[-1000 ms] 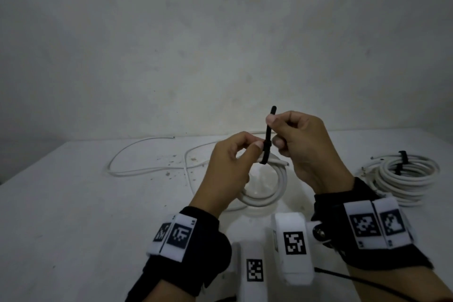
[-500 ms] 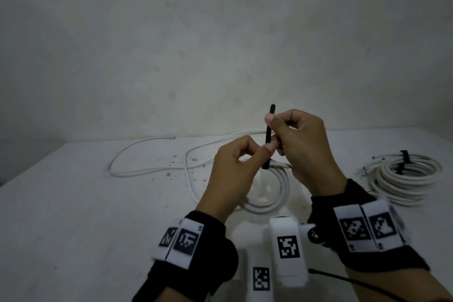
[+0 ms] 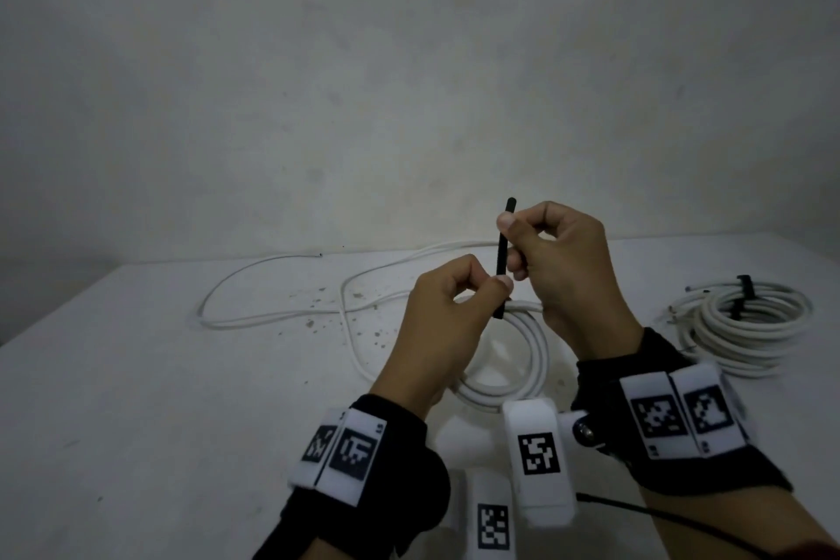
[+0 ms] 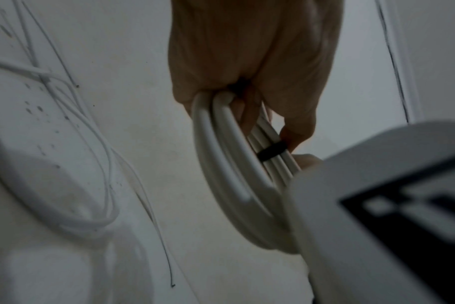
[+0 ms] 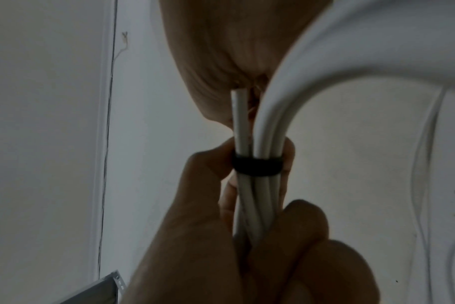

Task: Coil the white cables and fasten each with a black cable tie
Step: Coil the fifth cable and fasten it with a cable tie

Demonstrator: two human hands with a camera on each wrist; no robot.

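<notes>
Both hands are raised above the white table (image 3: 136, 423). My left hand (image 3: 493, 289) grips a small coil of white cable (image 3: 522, 371) and pinches the black cable tie (image 3: 502, 259) where it meets the bundle. My right hand (image 3: 509, 232) pinches the upper part of the tie, whose free end stands upright above the fingers. In the right wrist view the tie (image 5: 257, 165) forms a band around the cable strands (image 5: 255, 197), with left-hand fingers (image 5: 304, 222) curled round them. The left wrist view shows the coil (image 4: 221, 164) hanging from my palm, with the tie (image 4: 271, 152) across it.
A larger coil of white cable (image 3: 754, 327), bound with black ties (image 3: 745, 286), lies on the table at the right. A loose white cable (image 3: 272, 314) snakes across the back left among dark specks (image 3: 318, 302). A grey wall stands behind.
Both hands have drifted slightly right. My left thumb has slid up against the tie, nearer the right hand. Both grips persist.
</notes>
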